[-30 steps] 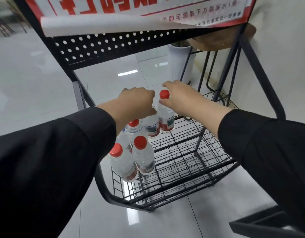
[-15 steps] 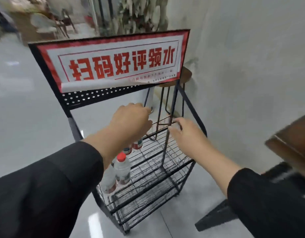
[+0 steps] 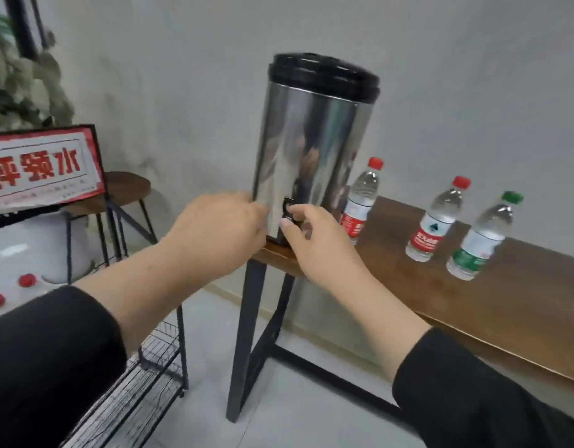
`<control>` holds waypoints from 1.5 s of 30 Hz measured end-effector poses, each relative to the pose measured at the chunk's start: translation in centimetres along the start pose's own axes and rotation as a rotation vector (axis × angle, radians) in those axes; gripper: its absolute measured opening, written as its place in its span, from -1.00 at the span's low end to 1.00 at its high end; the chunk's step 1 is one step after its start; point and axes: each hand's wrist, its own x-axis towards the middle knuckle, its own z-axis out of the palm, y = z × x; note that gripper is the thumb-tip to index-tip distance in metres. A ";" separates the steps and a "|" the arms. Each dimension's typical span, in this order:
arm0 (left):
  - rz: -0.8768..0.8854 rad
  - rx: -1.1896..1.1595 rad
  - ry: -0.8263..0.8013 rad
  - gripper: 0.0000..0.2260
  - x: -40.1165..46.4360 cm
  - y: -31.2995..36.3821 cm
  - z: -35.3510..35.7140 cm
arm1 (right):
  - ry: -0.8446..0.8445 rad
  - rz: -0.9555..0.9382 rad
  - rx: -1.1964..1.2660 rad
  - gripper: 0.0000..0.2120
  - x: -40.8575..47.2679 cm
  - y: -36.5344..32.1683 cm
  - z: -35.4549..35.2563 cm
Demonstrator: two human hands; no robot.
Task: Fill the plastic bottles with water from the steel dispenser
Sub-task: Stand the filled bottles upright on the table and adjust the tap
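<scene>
Both hands (image 3: 221, 234) off rack, at steel dispenser (image 3: 311, 147)

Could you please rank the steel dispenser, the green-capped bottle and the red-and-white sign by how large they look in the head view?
1. Steel dispenser, clearly the largest.
2. Red-and-white sign, though the left edge of the frame cuts it off, so its full extent is unsure.
3. Green-capped bottle, the smallest.

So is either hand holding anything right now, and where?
Right hand pinches the dispenser's black tap. Whether the left hand holds anything cannot be told.
</scene>
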 end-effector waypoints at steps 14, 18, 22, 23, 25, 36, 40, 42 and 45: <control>0.116 -0.031 0.033 -0.63 17.3 16.0 0.2 | 0.187 0.312 -0.363 -0.55 4.4 17.3 -20.9; 0.012 0.003 -0.007 -0.60 23.5 16.6 2.6 | 0.065 0.416 -0.624 -0.62 9.6 19.8 -23.5; -0.042 0.073 -0.133 -0.68 28.1 17.2 4.6 | -0.066 0.454 -0.730 -0.68 13.6 21.8 -23.8; -0.047 0.087 -0.182 -0.72 28.8 17.3 4.9 | -0.088 0.470 -0.723 -0.68 14.2 22.3 -23.6; -0.051 0.112 -0.262 -0.79 29.8 17.6 5.5 | -0.107 0.491 -0.714 -0.68 14.9 23.1 -23.1; 0.026 0.165 -0.249 -0.71 27.5 16.9 4.8 | -0.034 0.373 -0.610 -0.65 12.5 22.3 -22.6; 0.042 0.046 -0.188 -0.71 24.4 16.2 3.3 | -0.038 0.328 -0.565 -0.72 10.6 18.4 -22.6; 0.026 -0.038 -0.152 -0.72 22.6 15.2 2.3 | -0.059 0.302 -0.534 -0.75 9.5 15.3 -22.8; -0.056 -0.199 -0.118 -0.71 19.8 13.3 -0.1 | -0.135 0.233 -0.527 -0.77 7.8 9.9 -22.4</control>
